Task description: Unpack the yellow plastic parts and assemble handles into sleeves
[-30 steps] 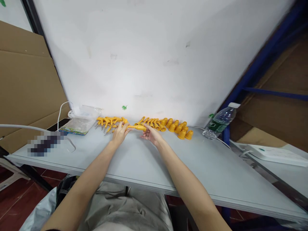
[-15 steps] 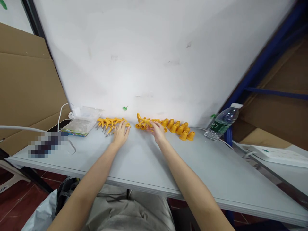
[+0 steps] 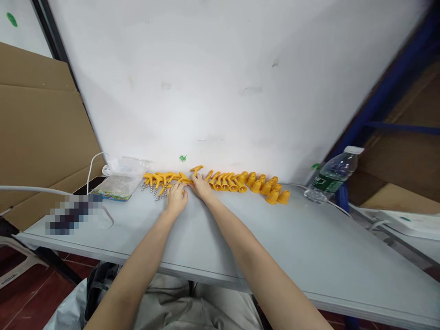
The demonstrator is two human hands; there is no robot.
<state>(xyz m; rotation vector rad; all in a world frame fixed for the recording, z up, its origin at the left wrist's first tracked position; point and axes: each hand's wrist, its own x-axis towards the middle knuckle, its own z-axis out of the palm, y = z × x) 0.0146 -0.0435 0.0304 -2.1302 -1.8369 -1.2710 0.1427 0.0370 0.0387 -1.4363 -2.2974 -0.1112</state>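
Observation:
My left hand (image 3: 176, 198) is at the right end of a pile of yellow T-handled corkscrews (image 3: 160, 178), whose metal spirals point toward me. Its fingers curl over a yellow handle, and the tips are partly hidden. Right beside it, my right hand (image 3: 202, 187) grips a yellow T-shaped piece (image 3: 196, 169), whose crossbar shows above the fingers; its lower part is hidden. To the right of this hand, several yellow pieces with flared hollow ends (image 3: 225, 182) lie in a row. Beyond them, several yellow cup-shaped caps (image 3: 266, 187) stand upside down on the table.
A clear plastic bag (image 3: 118, 183) and white cables lie at the left of the grey table (image 3: 213, 247). A water bottle (image 3: 332, 176) leans at the right by a blue post. A white board (image 3: 220, 82) rises behind, and cardboard (image 3: 37, 137) stands at the left.
My right hand has moved left with the yellow piece, from over the row of flared pieces to beside my left hand. The view has shifted slightly.

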